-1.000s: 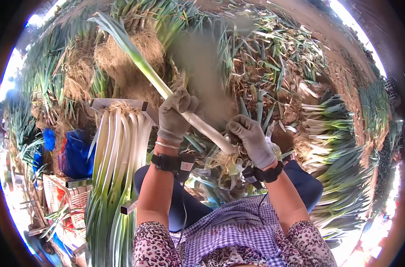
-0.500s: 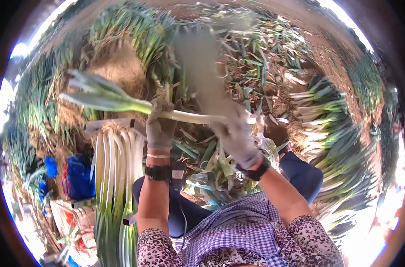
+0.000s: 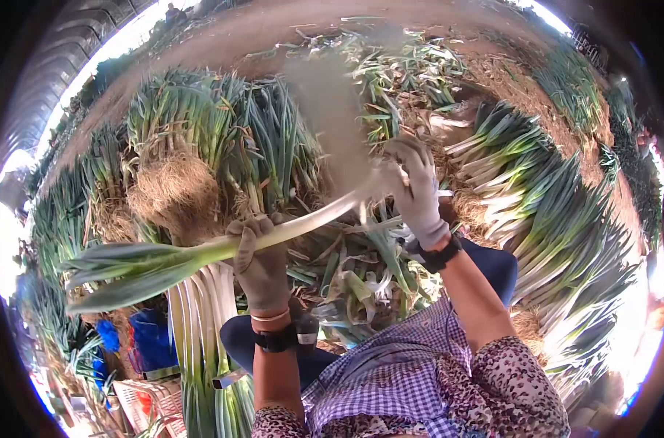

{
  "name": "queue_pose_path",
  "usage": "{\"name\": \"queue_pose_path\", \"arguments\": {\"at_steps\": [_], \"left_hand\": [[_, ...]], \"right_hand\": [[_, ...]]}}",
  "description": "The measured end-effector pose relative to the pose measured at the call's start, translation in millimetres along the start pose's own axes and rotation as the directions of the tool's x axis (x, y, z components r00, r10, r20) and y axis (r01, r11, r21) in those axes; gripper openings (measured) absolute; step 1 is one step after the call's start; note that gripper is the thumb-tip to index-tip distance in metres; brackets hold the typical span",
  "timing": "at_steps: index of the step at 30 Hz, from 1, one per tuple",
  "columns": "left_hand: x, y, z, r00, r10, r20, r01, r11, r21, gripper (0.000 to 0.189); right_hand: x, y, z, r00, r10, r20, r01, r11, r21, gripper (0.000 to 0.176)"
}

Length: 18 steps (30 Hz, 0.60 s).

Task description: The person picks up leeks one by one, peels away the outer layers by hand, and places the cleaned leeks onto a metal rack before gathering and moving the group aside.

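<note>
My left hand (image 3: 261,259), in a grey glove, is wrapped round the pale stalk of a leek (image 3: 200,254). The leek lies at a slant, its green leaves out to the left and its white end up to the right. My right hand (image 3: 416,190), also gloved, is beside the white end with its fingers bent; a blurred patch over the view hides whether it touches the stalk. Below my left hand, a bundle of leeks (image 3: 204,314) rests on a metal rack (image 3: 230,378). Stripped leaves (image 3: 365,292) lie beneath both hands.
Rows of leeks (image 3: 558,212) lie along the right. Upright leeks with a root clump (image 3: 175,191) stand at the upper left. A blue bag (image 3: 153,339) and a woven basket (image 3: 146,405) are at the lower left. Leaf scraps (image 3: 412,73) cover ground at the top.
The view has shifted. My right hand has risen and its fingers have spread somewhat from the white end. My left hand still grips the leek, now tilted more upward to the right.
</note>
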<state>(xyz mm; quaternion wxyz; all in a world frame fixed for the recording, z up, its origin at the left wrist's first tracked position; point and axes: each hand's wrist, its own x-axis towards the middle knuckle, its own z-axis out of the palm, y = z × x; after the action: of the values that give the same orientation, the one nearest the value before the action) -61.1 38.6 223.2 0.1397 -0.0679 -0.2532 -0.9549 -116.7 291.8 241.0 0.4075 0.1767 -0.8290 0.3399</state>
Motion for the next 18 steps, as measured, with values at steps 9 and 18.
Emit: {"name": "queue_pose_path", "arguments": {"at_steps": [9,18], "left_hand": [[-36,2,19,0.998,-0.049,0.043,0.05,0.999,-0.016,0.012],[-57,11,16,0.995,-0.095,-0.003,0.095,0.995,0.008,0.013]], "right_hand": [[-33,-29,-24,0.983,-0.121,0.14,0.101,0.985,0.139,0.033],[-48,-29,-40,0.971,-0.09,0.223,0.008,0.938,0.345,0.024]]}}
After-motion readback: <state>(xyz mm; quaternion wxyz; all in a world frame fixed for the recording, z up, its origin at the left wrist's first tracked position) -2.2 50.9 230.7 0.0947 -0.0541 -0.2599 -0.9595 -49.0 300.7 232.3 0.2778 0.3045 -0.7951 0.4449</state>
